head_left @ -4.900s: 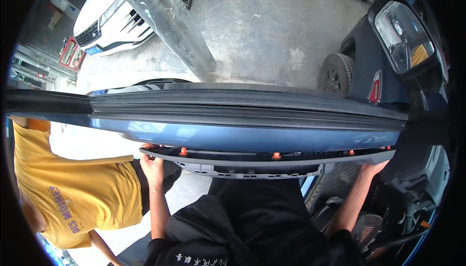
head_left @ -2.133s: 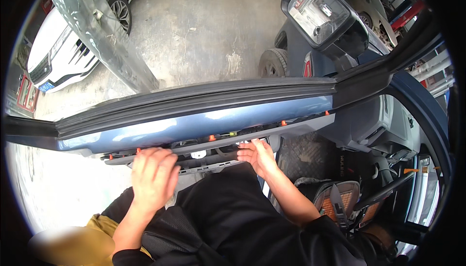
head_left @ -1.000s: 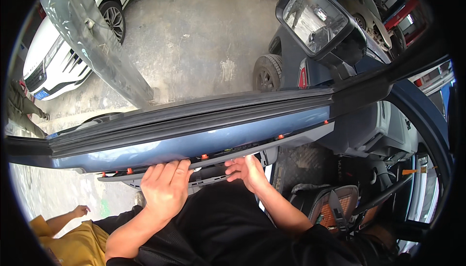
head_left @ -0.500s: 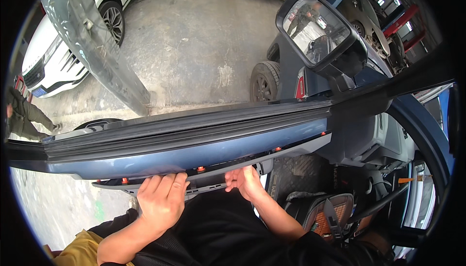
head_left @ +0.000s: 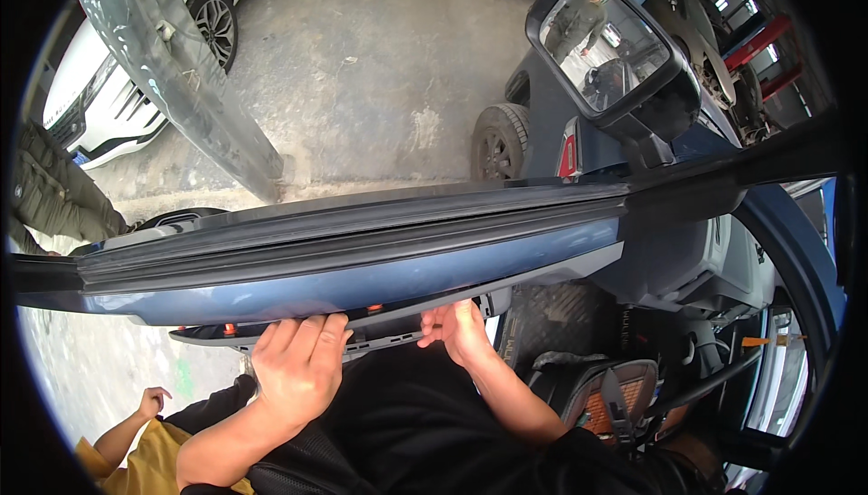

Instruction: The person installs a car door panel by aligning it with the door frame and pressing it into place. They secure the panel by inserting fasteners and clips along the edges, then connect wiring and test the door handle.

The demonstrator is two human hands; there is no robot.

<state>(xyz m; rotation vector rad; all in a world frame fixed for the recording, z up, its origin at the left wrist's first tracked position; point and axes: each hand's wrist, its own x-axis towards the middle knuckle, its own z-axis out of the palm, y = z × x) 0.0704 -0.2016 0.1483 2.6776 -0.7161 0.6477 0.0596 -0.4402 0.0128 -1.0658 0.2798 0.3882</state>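
A long grey and black door trim panel (head_left: 542,271) lies along the inner side of a blue car door (head_left: 362,280). My left hand (head_left: 298,368) is closed on the panel's upper edge, with its fingers hooked over it. To its right, my right hand (head_left: 459,330) holds the panel, thumb up at the edge and fingers curled below; part of that grip is hidden. Orange clips show in the gap between door and panel: one clip (head_left: 230,329) left of my left hand, another clip (head_left: 375,307) between my hands. Toward the right, the panel sits close against the door.
Beyond the window sill stand a grey pillar (head_left: 181,70), a white car (head_left: 99,102) and a side mirror (head_left: 601,47). A co-worker's legs (head_left: 63,188) are at the far left, and another person's hand (head_left: 154,400) and yellow garment at the lower left. A car seat (head_left: 601,396) is at right.
The gap at the panel's right part has closed, and the clips there are now hidden. Someone's legs have come nearer at left. Another person's hand has appeared at lower left.
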